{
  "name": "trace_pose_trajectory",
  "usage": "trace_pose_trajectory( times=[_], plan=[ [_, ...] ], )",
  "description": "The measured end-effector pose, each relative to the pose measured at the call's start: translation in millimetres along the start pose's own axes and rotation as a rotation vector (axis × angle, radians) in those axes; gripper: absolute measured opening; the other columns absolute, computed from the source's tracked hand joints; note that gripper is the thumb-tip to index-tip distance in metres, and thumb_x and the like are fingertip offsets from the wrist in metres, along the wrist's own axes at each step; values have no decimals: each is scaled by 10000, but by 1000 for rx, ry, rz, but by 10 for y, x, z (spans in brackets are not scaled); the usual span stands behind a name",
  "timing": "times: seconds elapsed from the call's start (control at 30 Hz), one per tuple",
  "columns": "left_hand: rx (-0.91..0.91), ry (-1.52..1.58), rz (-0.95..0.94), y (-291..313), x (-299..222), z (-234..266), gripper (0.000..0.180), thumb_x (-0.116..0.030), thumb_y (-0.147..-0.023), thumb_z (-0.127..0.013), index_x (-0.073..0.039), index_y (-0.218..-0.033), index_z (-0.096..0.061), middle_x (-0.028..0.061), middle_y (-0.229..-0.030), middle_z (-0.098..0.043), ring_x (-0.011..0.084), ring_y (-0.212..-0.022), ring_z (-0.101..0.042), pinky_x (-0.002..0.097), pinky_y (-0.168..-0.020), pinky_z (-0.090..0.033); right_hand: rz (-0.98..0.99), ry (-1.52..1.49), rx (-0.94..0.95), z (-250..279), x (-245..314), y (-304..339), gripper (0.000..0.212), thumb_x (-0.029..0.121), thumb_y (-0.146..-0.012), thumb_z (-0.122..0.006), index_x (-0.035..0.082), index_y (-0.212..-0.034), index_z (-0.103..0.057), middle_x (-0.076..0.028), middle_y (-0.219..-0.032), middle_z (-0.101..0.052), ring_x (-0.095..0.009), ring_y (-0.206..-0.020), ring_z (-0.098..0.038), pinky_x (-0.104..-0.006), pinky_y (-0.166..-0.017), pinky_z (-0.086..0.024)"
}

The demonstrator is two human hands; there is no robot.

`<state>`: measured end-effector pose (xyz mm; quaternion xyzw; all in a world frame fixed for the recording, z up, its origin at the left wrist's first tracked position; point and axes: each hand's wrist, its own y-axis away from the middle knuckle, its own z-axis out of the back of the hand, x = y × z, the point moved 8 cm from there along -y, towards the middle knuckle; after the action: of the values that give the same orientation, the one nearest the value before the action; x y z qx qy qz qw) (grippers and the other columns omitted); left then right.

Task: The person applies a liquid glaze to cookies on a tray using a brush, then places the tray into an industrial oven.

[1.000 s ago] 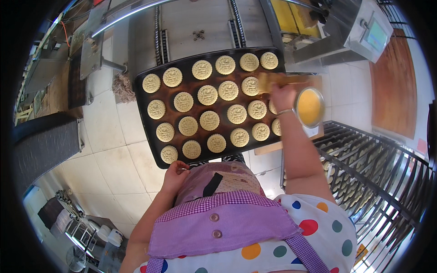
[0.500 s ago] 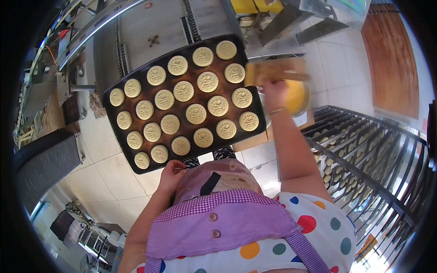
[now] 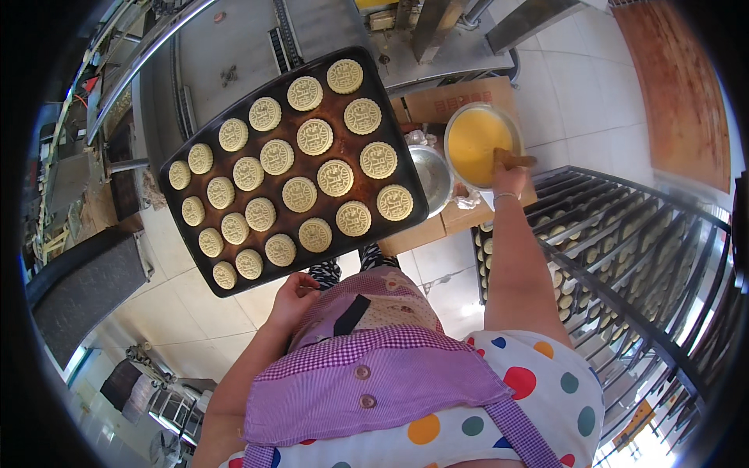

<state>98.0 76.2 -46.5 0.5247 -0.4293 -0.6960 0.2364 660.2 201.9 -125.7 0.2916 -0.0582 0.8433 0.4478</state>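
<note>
A dark baking tray [image 3: 351, 222] lies in front of me, set with rows of round, pale, stamped pastries [image 3: 314, 138]. To its right stands a metal bowl of yellow liquid that looks like egg wash [image 3: 474, 139]. My right hand [image 3: 510, 179] is closed round a wooden pastry brush [image 3: 516, 161] at the bowl's near right side; the bristles are hidden. My left hand [image 3: 295, 298] hangs by the tray's near edge, in front of the apron. Its fingers are loosely curled, with nothing visible in them.
Beside the yellow liquid is another metal bowl [image 3: 431, 181], and cardboard [image 3: 460, 97] lies around both. A dark rack [image 3: 624, 253] with trays of pastries stands at right. Beyond the baking tray is a metal machine [image 3: 226, 47] with chains.
My right hand has carried the brush from the tray's right edge back to the bowl of yellow liquid. The view has shifted, so the tray appears farther left. My left hand has stayed put.
</note>
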Motion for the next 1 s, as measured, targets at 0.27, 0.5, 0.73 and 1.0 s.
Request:
trace_pose_trajectory(
  times=[0.27,0.5,0.73,1.0],
  plan=[
    [13,25,-4,31,80,80,254,-24,-799,-643,-15,-1020,-517,73,-948,-609,141,-846,-618,257,-761,-498,-169,-601,8,115,495,549,419,36,-818,-614,-58,-1209,-498,-169,-1092,-616,-257,-802,-663,-380,-727,-533],
    [-35,98,-57,226,364,436,269,-24,-799,-648,-16,-1030,-510,82,-983,-607,152,-876,-625,261,-761,-501,219,346,220,103,428,950,449,350,-781,-643,-48,-991,-638,-202,-922,-672,-298,-813,-667,-399,-782,-509],
    [-67,82,-87,455,646,919,273,-45,-796,-649,-13,-1032,-516,75,-969,-610,157,-874,-627,269,-754,-499,-72,-836,277,593,1280,1954,596,-58,-798,-583,73,-1349,-397,-122,-1181,-547,-195,-923,-629,-258,-596,-575],
    [-84,128,-94,664,921,1364,293,-61,-790,-657,-14,-1042,-514,82,-986,-615,166,-879,-629,275,-763,-500,39,-900,893,-1307,2633,4146,555,46,-838,-607,66,-1355,-405,-89,-1107,-598,-153,-903,-620,-240,-547,-565]
  ],
)
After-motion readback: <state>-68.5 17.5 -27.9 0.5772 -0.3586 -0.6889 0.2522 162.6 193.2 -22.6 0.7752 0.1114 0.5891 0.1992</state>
